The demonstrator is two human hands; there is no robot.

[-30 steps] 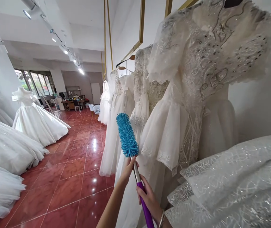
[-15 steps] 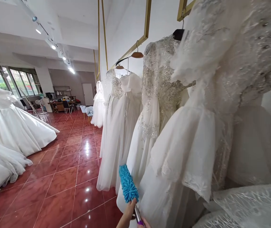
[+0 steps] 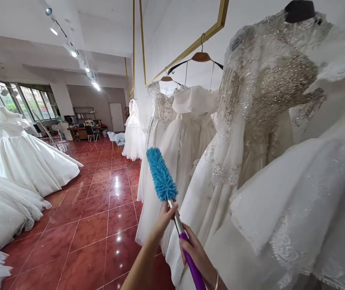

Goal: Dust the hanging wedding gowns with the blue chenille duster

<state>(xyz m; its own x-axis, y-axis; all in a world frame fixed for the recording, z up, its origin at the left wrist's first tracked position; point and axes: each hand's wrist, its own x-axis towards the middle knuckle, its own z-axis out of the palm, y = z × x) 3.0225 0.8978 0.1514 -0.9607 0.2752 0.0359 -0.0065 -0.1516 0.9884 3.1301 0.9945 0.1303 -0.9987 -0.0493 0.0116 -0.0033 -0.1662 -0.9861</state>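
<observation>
A duster (image 3: 161, 174) with a fluffy blue head, a shiny metal shaft and a purple handle slants up and to the left in front of me. My left hand (image 3: 165, 217) is closed around the metal shaft just under the blue head. Lower down, my right hand (image 3: 194, 247) grips the upper end of the purple handle. Beside the duster on the right hangs a white beaded gown (image 3: 251, 96) with long sparkling sleeves. Behind the blue head is an off-shoulder white gown (image 3: 187, 129) on a brown hanger (image 3: 201, 56).
A gold rail (image 3: 187, 50) carries the row of gowns along the right wall. On the left, a white gown (image 3: 30, 157) stands on a dress form over the red tiled floor (image 3: 81, 237). Blue chairs (image 3: 118, 138) and a desk (image 3: 78, 132) are at the back.
The duster has risen with both my hands, so more of its purple handle and my forearms show. My view has moved forward along the row, and the gowns appear nearer.
</observation>
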